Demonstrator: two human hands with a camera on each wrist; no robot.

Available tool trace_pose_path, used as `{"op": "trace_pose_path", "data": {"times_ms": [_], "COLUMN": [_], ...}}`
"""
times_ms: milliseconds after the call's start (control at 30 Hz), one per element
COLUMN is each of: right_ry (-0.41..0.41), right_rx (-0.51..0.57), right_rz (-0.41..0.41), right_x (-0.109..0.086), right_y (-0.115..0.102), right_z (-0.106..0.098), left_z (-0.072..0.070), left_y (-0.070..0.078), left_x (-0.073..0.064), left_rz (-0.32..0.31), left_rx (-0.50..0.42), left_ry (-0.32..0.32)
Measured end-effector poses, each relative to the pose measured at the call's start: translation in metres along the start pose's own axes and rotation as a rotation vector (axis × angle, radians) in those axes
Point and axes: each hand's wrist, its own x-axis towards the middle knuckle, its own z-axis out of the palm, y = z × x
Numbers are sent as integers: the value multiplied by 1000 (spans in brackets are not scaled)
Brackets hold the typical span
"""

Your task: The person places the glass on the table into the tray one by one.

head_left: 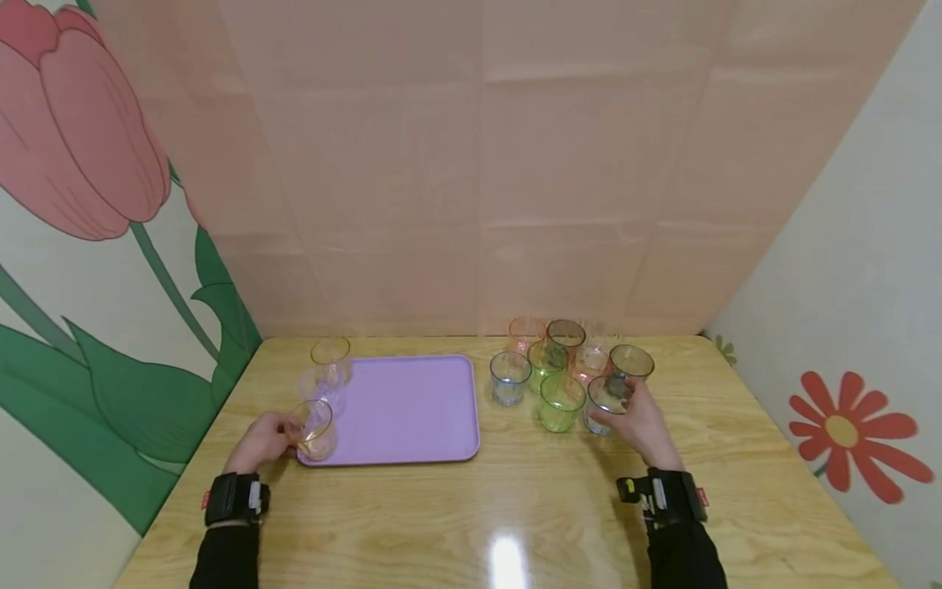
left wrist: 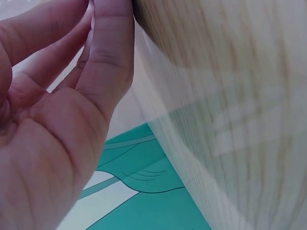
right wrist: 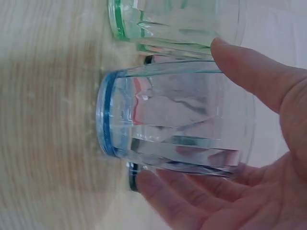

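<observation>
At the front left corner of a purple tray [head_left: 412, 409], my left hand [head_left: 259, 440] holds a clear glass with a yellow rim [head_left: 318, 432]. In the left wrist view the thumb and fingers [left wrist: 108, 52] draw together at the top edge, and the glass is not clearly seen there. My right hand [head_left: 642, 421] grips a blue-tinted glass [right wrist: 172, 120], thumb on one side, fingers on the other. A green glass [head_left: 561, 405] stands just left of it. A dark amber glass [head_left: 634, 360] is behind the hand.
A purple-tinted glass [head_left: 321, 393] and another yellow-rimmed glass [head_left: 331, 352] line the tray's left side. Near the right-hand glasses stand a pale blue glass [head_left: 509, 380], another green glass [head_left: 543, 368], a brown glass [head_left: 567, 329] and several pink ones. Walls bound the wooden table [head_left: 441, 523].
</observation>
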Motion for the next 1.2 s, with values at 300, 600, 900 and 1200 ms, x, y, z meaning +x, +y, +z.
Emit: {"op": "trace_pose_path", "data": {"times_ms": [300,600,900,1200], "right_ry": [33,178,217,265], "right_rx": [83,182,323,494], "right_rz": [62,12,-34,-169], "right_x": [0,2,1,0], "right_y": [-1,-2,-8,-24], "right_z": [1,2,3,7], "left_z": [0,0,0,-1], "left_y": [1,-1,-2,1], "left_x": [0,3,2,1], "left_rz": [-15,-6,29,24], "left_rx": [2,-15,-30,-22], "left_ry": [5,-6,-11,-32]}}
